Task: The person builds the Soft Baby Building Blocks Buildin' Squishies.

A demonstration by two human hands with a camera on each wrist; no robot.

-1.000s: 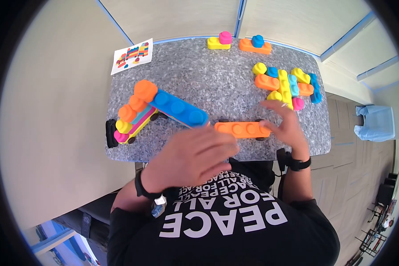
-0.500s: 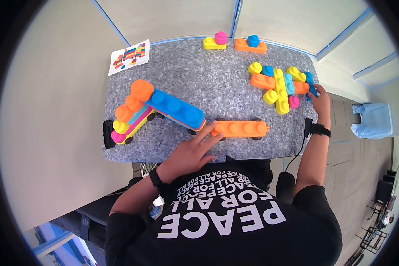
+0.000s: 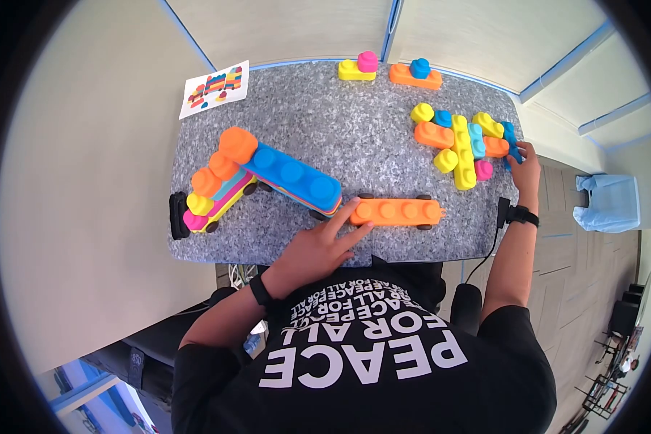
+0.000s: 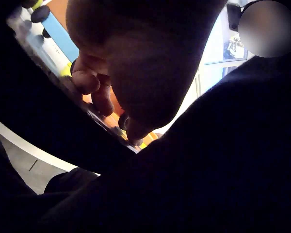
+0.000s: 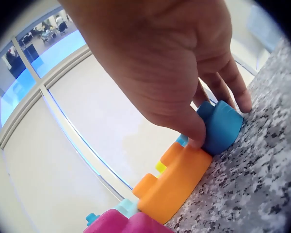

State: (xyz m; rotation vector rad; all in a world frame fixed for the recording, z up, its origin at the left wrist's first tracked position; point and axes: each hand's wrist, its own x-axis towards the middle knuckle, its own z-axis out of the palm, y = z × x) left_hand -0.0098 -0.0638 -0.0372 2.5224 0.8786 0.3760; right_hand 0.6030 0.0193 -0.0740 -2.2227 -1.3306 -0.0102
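My left hand [image 3: 312, 252] lies at the table's front edge, its extended fingers touching the left end of a long orange block on black wheels [image 3: 398, 211]. Seen from the left wrist, those fingers [image 4: 103, 102] are dark against the orange. At the table's right edge my right hand [image 3: 526, 176] holds a blue block [image 5: 224, 127], thumb on one side and fingers on the other. That block stands against a short orange block [image 5: 177, 182]. To the left, a wheeled blue-topped block stack [image 3: 291, 173] meets a wheeled stack with orange, yellow and pink blocks [image 3: 211, 189].
Several loose blocks cluster at the right around a long yellow block [image 3: 461, 152]. At the back stand a yellow block with a pink top [image 3: 357, 70] and an orange block with a blue top [image 3: 416, 76]. A picture sheet [image 3: 215, 90] lies back left.
The right hand has moved from the orange wheeled block's right end to the blue block at the table's right edge. The left hand has come down onto the orange block's left end.
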